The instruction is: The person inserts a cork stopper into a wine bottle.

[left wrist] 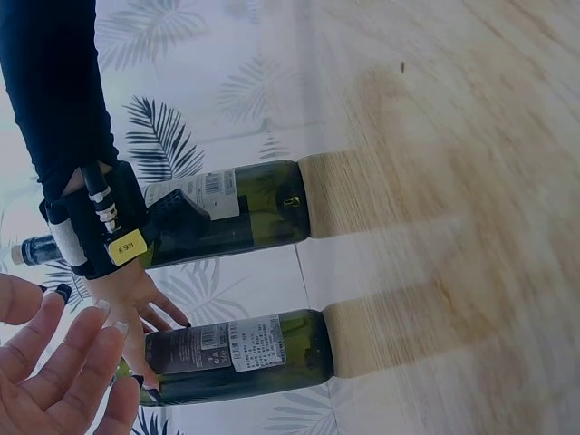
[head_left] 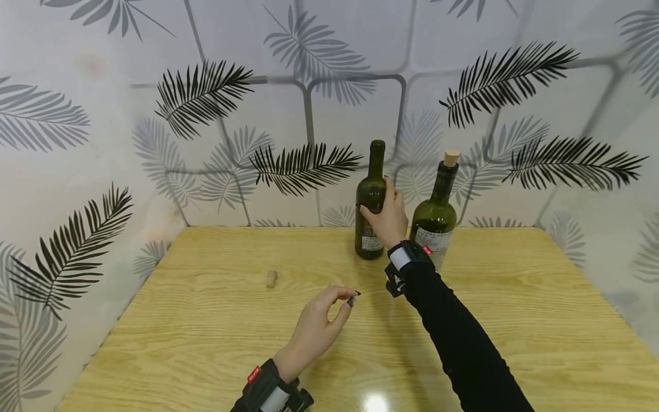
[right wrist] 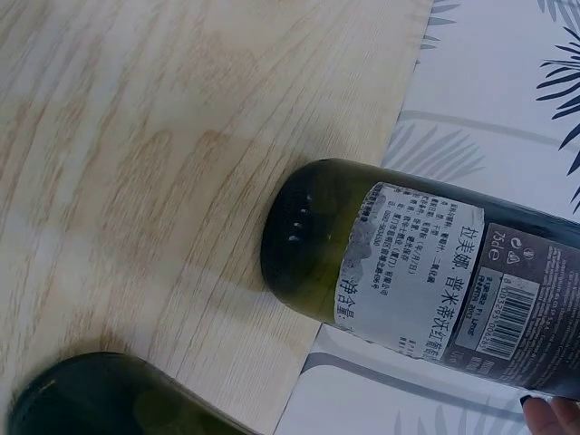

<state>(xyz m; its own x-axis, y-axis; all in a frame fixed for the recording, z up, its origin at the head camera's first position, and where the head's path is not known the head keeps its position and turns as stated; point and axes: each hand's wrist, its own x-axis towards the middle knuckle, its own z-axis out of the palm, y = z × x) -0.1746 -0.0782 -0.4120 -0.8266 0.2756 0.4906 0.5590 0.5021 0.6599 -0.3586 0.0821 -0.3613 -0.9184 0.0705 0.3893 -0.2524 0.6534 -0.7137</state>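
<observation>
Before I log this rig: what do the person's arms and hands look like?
Each side: black sleeve, black wrist strap with pale band, red tag and small dark camera. The right one adds a yellow label. Left hand shows some dark nails.

A pale backdrop (head_left: 355,34) with black and grey leaves (head_left: 204,98) stands behind the wood-grain counter (head_left: 180,326); white glare (head_left: 376,402) shines on the counter's near part.

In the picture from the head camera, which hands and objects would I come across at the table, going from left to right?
Loose cork, left hand, uncorked green wine bottle (the right hand grips it, overlapping it in this view), corked green wine bottle.
</observation>
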